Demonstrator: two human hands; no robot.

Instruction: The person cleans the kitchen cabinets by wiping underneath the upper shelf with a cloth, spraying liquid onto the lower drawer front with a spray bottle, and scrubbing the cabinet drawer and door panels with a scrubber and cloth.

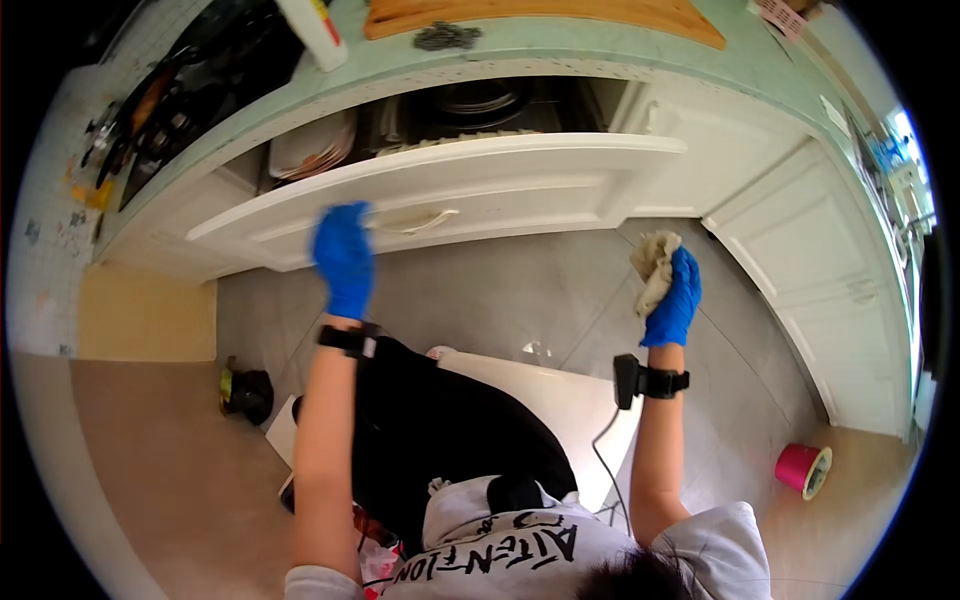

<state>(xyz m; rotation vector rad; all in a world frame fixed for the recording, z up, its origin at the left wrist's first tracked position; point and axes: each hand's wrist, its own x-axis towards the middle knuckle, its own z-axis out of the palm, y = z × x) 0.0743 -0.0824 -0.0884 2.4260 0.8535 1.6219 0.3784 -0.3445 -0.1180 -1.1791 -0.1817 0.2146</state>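
Note:
My right hand, in a blue glove, is closed around a crumpled beige cloth above the grey floor. My left hand, also blue-gloved, is in front of the white drawer front, just left of its curved handle. Motion smears the left fingers, and I cannot tell whether they touch the drawer. The drawer is pulled out; inside it are stacked plates on the left and a dark round pan or dish further right.
On the green countertop are a wooden board, a dark scouring pad and a white bottle. A stove is at the left. A black bag and a pink bucket stand on the floor.

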